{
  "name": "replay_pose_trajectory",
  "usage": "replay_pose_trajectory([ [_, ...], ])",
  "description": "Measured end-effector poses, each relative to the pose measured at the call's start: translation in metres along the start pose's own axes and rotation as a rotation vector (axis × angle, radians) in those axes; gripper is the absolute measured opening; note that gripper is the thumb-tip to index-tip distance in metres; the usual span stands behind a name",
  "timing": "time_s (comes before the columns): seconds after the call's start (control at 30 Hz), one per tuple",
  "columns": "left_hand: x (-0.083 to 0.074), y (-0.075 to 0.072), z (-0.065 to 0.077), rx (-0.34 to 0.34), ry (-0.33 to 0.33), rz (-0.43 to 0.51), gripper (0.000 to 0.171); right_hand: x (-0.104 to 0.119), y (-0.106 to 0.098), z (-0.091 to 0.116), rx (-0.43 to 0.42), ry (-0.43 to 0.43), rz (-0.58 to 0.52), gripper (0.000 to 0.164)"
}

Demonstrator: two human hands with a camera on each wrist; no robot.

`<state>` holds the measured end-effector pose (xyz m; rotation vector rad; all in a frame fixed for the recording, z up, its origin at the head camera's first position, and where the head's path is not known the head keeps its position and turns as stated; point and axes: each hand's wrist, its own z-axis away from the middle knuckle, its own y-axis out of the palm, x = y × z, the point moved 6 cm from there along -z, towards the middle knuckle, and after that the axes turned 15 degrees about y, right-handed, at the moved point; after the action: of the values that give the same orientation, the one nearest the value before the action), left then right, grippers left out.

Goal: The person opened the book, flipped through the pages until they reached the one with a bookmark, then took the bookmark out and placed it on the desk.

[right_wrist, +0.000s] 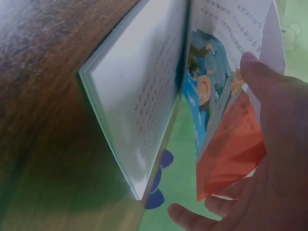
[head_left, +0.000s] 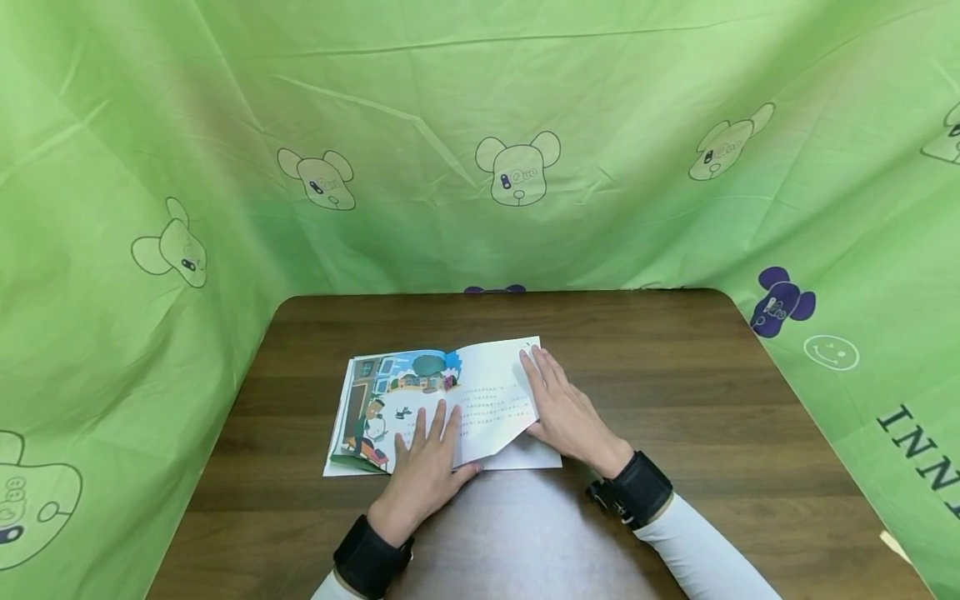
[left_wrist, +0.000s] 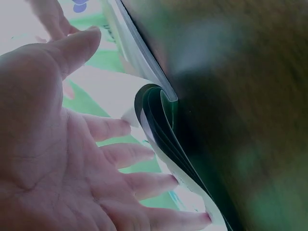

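An open picture book (head_left: 420, 375) lies on the wooden table, with a coloured street scene on its left side. My left hand (head_left: 424, 473) rests on the book near the spine, fingers spread and straight. In the left wrist view, its fingertips touch the curved pages (left_wrist: 187, 178). At the right, my right hand (head_left: 572, 417) holds a raised white page (head_left: 495, 400) by its outer edge, thumb beneath and fingers on top. The right wrist view shows the thumb (right_wrist: 262, 77) against that page's printed underside, where a blue picture and an orange-red area show.
The brown table (head_left: 660, 358) extends around the book. A green curtain (head_left: 420, 100) with cartoon bear heads hangs behind and along both sides. Black bands with cameras (head_left: 633, 490) circle both wrists. A small pale object (head_left: 894, 546) lies at the table's right edge.
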<state>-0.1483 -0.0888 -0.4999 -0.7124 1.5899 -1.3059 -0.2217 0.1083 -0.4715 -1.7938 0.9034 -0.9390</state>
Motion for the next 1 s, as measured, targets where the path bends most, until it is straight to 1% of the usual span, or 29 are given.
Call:
replay_pose_trajectory([
  [0.07,0.0,0.0,0.0,-0.003,-0.002,0.006,0.09,0.001,-0.001,-0.001,-0.01,0.003,-0.008,0.105],
  [0.17,-0.001,0.0,0.001,-0.026,0.003,0.005,0.085,0.001,-0.003,-0.002,-0.021,0.023,-0.032,0.107],
  [0.37,-0.003,-0.003,0.003,-0.046,0.017,-0.006,0.08,-0.001,-0.006,-0.005,-0.008,0.105,-0.08,0.114],
  [0.53,-0.001,-0.006,0.005,-0.061,0.016,0.033,0.08,-0.001,-0.006,-0.006,0.028,0.12,-0.065,0.11],
  [0.63,0.003,-0.009,0.005,-0.092,0.002,0.071,0.079,-0.002,-0.001,-0.003,0.071,0.117,-0.047,0.106],
  [0.7,0.007,-0.012,0.006,-0.12,-0.012,0.103,0.079,-0.002,0.003,-0.001,0.105,0.108,-0.033,0.104],
  [0.77,0.011,-0.016,0.006,-0.168,-0.018,0.143,0.08,-0.003,0.007,0.002,0.143,0.092,-0.02,0.103],
  [0.83,0.015,-0.021,0.007,-0.229,-0.011,0.18,0.083,-0.003,0.011,0.006,0.183,0.079,-0.005,0.102],
  [0.9,0.018,-0.027,0.008,-0.303,0.003,0.206,0.089,-0.003,0.014,0.009,0.225,0.073,0.008,0.1],
  [1.0,0.023,-0.036,0.011,-0.418,0.014,0.206,0.097,-0.003,0.017,0.012,0.27,0.062,0.021,0.096],
])
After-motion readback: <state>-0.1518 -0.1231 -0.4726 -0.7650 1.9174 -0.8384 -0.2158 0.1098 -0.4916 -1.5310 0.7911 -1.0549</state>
